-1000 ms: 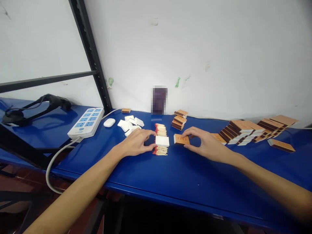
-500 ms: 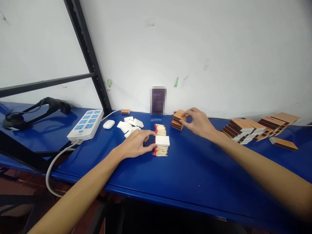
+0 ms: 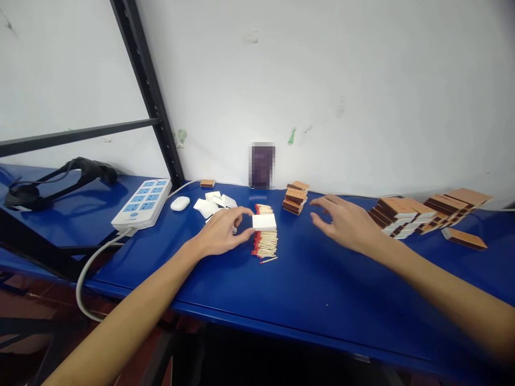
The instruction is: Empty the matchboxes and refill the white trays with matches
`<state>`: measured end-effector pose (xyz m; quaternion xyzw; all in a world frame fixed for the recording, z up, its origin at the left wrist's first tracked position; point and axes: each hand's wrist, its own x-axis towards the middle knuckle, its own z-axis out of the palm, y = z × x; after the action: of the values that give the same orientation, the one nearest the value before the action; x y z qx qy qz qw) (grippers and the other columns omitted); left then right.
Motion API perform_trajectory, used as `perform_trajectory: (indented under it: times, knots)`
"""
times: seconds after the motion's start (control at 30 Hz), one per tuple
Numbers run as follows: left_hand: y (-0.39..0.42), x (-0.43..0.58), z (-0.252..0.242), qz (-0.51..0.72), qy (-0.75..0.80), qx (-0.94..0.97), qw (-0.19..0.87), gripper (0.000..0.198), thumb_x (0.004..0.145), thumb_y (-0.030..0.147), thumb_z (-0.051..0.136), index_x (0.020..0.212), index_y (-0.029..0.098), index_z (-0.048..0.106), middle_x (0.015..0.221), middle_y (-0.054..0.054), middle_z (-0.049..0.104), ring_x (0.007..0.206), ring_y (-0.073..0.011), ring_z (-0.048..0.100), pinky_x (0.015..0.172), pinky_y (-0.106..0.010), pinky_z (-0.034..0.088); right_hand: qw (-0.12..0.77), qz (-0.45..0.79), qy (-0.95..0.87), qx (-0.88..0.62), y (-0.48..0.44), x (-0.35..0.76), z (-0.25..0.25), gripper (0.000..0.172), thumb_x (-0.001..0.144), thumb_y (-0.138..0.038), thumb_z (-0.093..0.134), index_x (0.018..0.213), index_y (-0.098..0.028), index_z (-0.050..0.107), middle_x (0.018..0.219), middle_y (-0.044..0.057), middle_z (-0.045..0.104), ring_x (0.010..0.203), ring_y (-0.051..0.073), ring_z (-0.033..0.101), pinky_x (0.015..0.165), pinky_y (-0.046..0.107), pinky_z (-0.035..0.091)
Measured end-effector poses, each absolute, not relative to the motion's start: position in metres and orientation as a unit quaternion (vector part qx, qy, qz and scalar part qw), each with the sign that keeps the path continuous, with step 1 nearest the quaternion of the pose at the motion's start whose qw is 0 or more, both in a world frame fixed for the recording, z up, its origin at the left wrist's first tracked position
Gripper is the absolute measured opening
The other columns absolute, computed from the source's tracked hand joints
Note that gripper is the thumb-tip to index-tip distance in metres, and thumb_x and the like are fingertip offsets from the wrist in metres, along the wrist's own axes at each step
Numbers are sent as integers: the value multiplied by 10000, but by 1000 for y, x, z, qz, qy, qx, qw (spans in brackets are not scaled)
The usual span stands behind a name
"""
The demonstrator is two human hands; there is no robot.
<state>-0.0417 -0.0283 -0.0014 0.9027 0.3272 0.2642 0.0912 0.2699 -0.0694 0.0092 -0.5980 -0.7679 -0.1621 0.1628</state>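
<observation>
My left hand (image 3: 220,231) pinches a white matchbox tray (image 3: 264,221) by its left end, just above a pile of red-tipped matches (image 3: 265,242) on the blue table (image 3: 306,289). My right hand (image 3: 345,225) hovers open with fingers spread, empty, to the right of the matches and near a small stack of brown matchboxes (image 3: 296,197).
White trays (image 3: 213,203) lie behind my left hand, beside a white mouse-like object (image 3: 179,203) and a power strip (image 3: 142,202). Rows of brown matchbox sleeves (image 3: 422,214) fill the right. A blurred dark object (image 3: 262,165) leans on the wall. A black shelf frame (image 3: 148,91) stands left.
My right hand set a brown matchbox on the small stack and has drawn back, open. My left hand has lifted the white tray a little off the matches; a few matches have spread.
</observation>
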Motion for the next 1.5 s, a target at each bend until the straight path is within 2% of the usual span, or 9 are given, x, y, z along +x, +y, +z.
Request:
perform_trajectory:
  times: [0.1, 0.3, 0.57, 0.67, 0.77, 0.93, 1.17, 1.33, 1.5]
  knots:
    - [-23, -52, 3, 255, 345, 903, 17, 305, 875, 396, 556, 1098, 189, 571, 799, -4, 555, 754, -184, 533, 708, -320, 402, 65, -210, -755, -618, -81, 295, 2, 369, 902, -231, 411, 1206, -146, 600, 1138, 138, 662, 790, 271, 673, 683, 401, 516]
    - [-13, -80, 8, 179, 419, 886, -83, 287, 826, 423, 574, 1005, 202, 610, 1003, -78, 573, 929, -276, 507, 827, -429, 408, -80, -277, -779, -557, -88, 343, -20, 519, 758, -128, 521, 1272, -92, 581, 1228, 207, 645, 1212, 394, 531, 930, 502, 449]
    - [-14, -83, 8, 182, 470, 859, -94, 289, 797, 372, 550, 1017, 192, 595, 1041, -98, 518, 930, -294, 480, 832, -464, 437, -100, -206, -815, -532, -84, 349, -14, 591, 668, 11, 492, 1206, -203, 613, 1070, 137, 685, 998, 318, 644, 831, 440, 448]
    - [-15, -83, 10, 220, 466, 850, -109, 315, 823, 378, 531, 1061, 183, 594, 1044, -103, 519, 948, -297, 477, 852, -470, 434, -60, -180, -825, -533, -86, 335, -4, 501, 743, -29, 462, 1178, -217, 625, 1107, 125, 666, 926, 296, 661, 784, 431, 467]
    - [-21, -77, 11, 279, 416, 858, -110, 279, 851, 371, 512, 1025, 174, 604, 1007, -95, 525, 921, -274, 479, 841, -448, 436, 55, -73, -842, -531, -94, 311, 5, 400, 867, -162, 431, 1219, -241, 602, 1254, 109, 610, 898, 251, 671, 740, 398, 522]
    - [-43, -44, 4, 255, 268, 928, -41, 368, 841, 425, 587, 1124, 190, 592, 1118, -101, 521, 1027, -270, 483, 923, -446, 423, 239, 184, -826, -476, -107, 271, 9, 339, 914, -354, 505, 1235, -303, 604, 1302, 55, 596, 1055, 224, 645, 888, 392, 567]
    - [-56, -11, -13, 206, 239, 949, -15, 637, 837, 527, 623, 1375, 237, 444, 1415, -157, 396, 1310, -348, 353, 1053, -531, 338, 286, 242, -807, -457, -111, 245, -2, 363, 900, -328, 546, 1257, -309, 609, 1352, 57, 558, 1024, 212, 643, 899, 405, 571]
    - [-49, -19, -14, 205, 240, 949, -8, 689, 814, 531, 653, 1390, 227, 427, 1431, -177, 383, 1349, -372, 323, 1077, -574, 303, 259, 200, -831, -450, -113, 233, -3, 416, 881, -229, 519, 1280, -318, 597, 1347, 74, 546, 991, 221, 621, 803, 407, 579]
    - [-48, -21, -11, 219, 238, 946, -2, 680, 804, 544, 666, 1367, 229, 450, 1421, -171, 404, 1338, -373, 340, 1070, -565, 316, 316, 299, -779, -451, -112, 228, -4, 400, 891, -281, 553, 1288, -311, 592, 1402, 62, 529, 1017, 228, 619, 921, 463, 530]
